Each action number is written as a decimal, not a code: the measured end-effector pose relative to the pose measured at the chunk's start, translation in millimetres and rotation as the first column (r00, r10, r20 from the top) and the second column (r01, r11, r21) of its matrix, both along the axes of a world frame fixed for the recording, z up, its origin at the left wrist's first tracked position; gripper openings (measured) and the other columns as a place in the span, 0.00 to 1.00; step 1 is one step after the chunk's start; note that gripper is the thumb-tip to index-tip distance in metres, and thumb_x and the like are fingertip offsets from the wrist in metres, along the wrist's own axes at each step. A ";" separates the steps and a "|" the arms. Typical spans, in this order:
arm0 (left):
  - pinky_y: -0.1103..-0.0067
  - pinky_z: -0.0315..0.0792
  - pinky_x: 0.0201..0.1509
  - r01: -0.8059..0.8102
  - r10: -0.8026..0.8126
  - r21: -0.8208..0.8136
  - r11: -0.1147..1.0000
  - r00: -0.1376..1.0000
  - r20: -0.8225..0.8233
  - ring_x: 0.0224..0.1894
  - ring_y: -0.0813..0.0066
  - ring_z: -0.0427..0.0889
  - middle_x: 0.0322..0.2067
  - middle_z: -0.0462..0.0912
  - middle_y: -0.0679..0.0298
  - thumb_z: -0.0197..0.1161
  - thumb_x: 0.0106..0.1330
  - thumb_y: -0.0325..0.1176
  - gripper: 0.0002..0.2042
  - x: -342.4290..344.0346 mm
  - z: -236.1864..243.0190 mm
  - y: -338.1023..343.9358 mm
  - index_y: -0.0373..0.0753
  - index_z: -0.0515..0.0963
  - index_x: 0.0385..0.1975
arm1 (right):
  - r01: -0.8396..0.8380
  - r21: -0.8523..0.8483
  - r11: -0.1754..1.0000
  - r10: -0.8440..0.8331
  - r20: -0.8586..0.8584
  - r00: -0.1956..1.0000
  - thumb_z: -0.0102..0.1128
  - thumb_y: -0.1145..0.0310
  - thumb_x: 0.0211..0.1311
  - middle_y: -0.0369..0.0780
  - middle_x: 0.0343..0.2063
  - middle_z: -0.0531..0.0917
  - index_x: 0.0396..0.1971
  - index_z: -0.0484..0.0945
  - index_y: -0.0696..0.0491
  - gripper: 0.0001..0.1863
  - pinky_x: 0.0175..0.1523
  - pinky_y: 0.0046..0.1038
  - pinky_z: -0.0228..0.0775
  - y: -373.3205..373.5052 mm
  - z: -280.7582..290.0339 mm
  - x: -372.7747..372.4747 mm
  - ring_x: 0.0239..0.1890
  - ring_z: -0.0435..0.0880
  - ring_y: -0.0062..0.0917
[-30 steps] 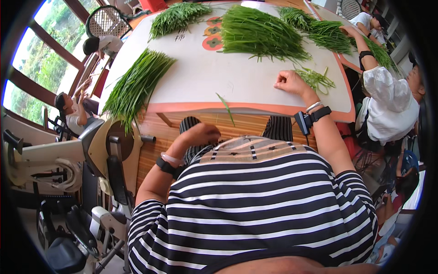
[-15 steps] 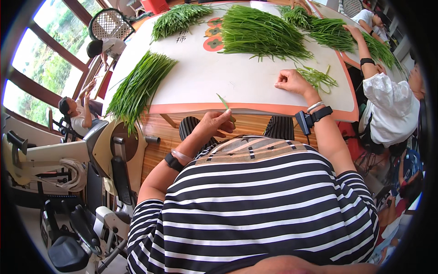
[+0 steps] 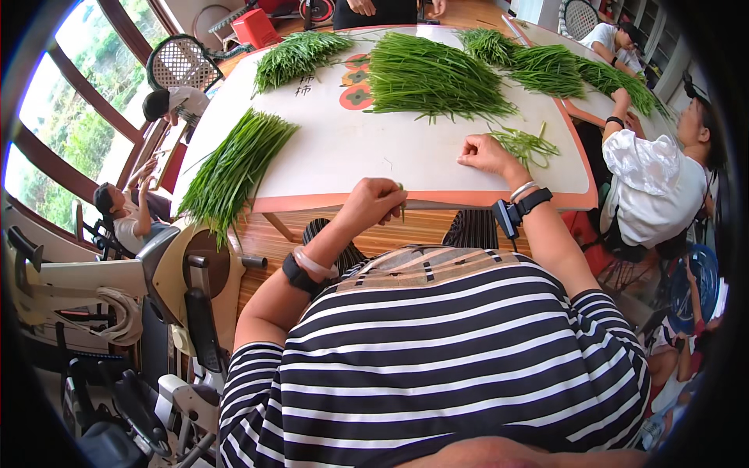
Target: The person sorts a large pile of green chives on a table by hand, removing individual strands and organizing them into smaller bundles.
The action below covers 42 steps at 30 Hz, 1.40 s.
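Observation:
My left hand (image 3: 373,202) is at the table's front edge, thumb and fingers pinched on a short green chive leaf (image 3: 402,195). Resting on the tabletop to the right, my right hand (image 3: 485,154) has its fingers curled closed; whatever they hold, if anything, is hidden. Just beyond it lies a small loose heap of pale green chive pieces (image 3: 534,146). A large pile of long chives (image 3: 437,76) spreads across the table ahead. Another bundle of chives (image 3: 238,168) lies at the left, its ends hanging over the front edge.
The white table (image 3: 328,160) has an orange border and more chives (image 3: 300,58) at its far left. Exercise equipment (image 3: 195,273) stands close on my left. A co-worker in white (image 3: 651,187) sits to the right, and others are around the table. Someone stands at the far end.
My left hand has risen slightly toward the table edge, and its loosely spread fingers have curled in around the chive leaf. My right hand stays nearly in place. The view has tilted up a little.

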<state>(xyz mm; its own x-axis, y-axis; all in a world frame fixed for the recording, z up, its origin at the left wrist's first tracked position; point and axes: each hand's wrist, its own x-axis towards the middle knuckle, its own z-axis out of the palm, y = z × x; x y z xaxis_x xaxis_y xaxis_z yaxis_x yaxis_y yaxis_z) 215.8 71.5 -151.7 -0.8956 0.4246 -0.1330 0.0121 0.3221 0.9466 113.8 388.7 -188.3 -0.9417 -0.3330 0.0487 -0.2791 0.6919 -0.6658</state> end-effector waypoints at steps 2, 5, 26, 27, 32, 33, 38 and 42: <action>0.86 0.69 0.23 0.059 -0.065 -0.078 0.995 0.995 -0.081 0.20 0.88 0.74 0.18 0.78 0.69 0.59 0.69 0.34 0.11 -10.9 14.2 11.7 0.33 0.79 0.27 | 0.020 -0.041 0.999 -0.020 -0.013 1.000 0.70 0.65 0.51 0.36 0.26 0.83 0.31 0.81 0.55 0.11 0.33 0.24 0.71 -1.2 4.0 3.2 0.27 0.78 0.19; 0.83 0.71 0.25 0.167 -0.222 -0.230 0.959 0.945 -0.242 0.21 0.84 0.75 0.19 0.80 0.66 0.59 0.68 0.32 0.10 -37.7 9.6 20.5 0.32 0.79 0.27 | 0.066 -0.515 0.854 0.048 0.206 0.977 0.67 0.70 0.56 0.33 0.39 0.84 0.50 0.78 0.52 0.20 0.34 0.20 0.71 -29.5 28.2 28.4 0.29 0.76 0.15; 0.79 0.75 0.30 0.114 -0.110 0.014 0.993 0.979 -0.171 0.23 0.76 0.80 0.22 0.83 0.61 0.62 0.61 0.28 0.06 -129.6 -18.8 56.6 0.32 0.79 0.32 | 0.268 0.300 0.916 -0.085 -0.507 0.858 0.65 0.73 0.52 0.43 0.39 0.81 0.36 0.81 0.55 0.10 0.47 0.34 0.74 38.9 52.1 18.6 0.40 0.79 0.39; 0.79 0.75 0.30 0.103 -0.097 0.024 0.994 0.981 -0.169 0.23 0.76 0.80 0.22 0.83 0.61 0.62 0.61 0.28 0.06 -135.9 -18.5 55.3 0.32 0.79 0.32 | 0.159 0.323 0.933 0.006 -0.454 0.891 0.65 0.73 0.52 0.43 0.40 0.81 0.37 0.82 0.54 0.11 0.49 0.35 0.73 28.6 52.7 17.6 0.43 0.78 0.39; 0.83 0.72 0.25 -0.054 0.089 0.302 0.952 0.991 -0.102 0.21 0.81 0.78 0.21 0.81 0.65 0.61 0.65 0.29 0.06 -168.7 -18.4 41.4 0.32 0.78 0.31 | 0.263 0.431 0.863 -0.074 -0.407 0.910 0.64 0.74 0.52 0.41 0.35 0.80 0.30 0.80 0.55 0.05 0.44 0.35 0.74 23.4 41.7 -7.3 0.39 0.79 0.38; 0.84 0.71 0.24 -0.092 0.122 0.367 0.926 0.991 -0.060 0.21 0.82 0.77 0.21 0.80 0.66 0.61 0.65 0.30 0.07 -174.9 -21.2 35.2 0.33 0.78 0.31 | 0.253 0.441 0.861 -0.063 -0.401 0.914 0.64 0.74 0.52 0.41 0.35 0.80 0.30 0.80 0.55 0.05 0.44 0.35 0.74 22.7 41.2 -17.1 0.39 0.79 0.38; 0.86 0.67 0.22 -0.445 0.431 0.583 0.680 0.885 0.174 0.20 0.85 0.73 0.20 0.77 0.68 0.62 0.67 0.35 0.08 -198.8 -32.6 -6.2 0.37 0.78 0.30 | 0.095 0.015 0.995 -0.073 -0.522 0.850 0.63 0.76 0.56 0.42 0.29 0.80 0.32 0.80 0.55 0.04 0.34 0.30 0.73 -59.1 63.1 -72.7 0.29 0.81 0.35; 0.87 0.65 0.23 -0.501 0.430 0.644 0.578 0.858 0.282 0.21 0.85 0.72 0.20 0.76 0.70 0.61 0.68 0.38 0.10 -209.7 -32.7 -20.6 0.39 0.78 0.29 | 0.049 0.008 0.999 -0.038 -0.529 0.848 0.65 0.75 0.54 0.41 0.30 0.79 0.31 0.80 0.54 0.05 0.34 0.32 0.73 -109.8 41.8 -116.4 0.29 0.80 0.35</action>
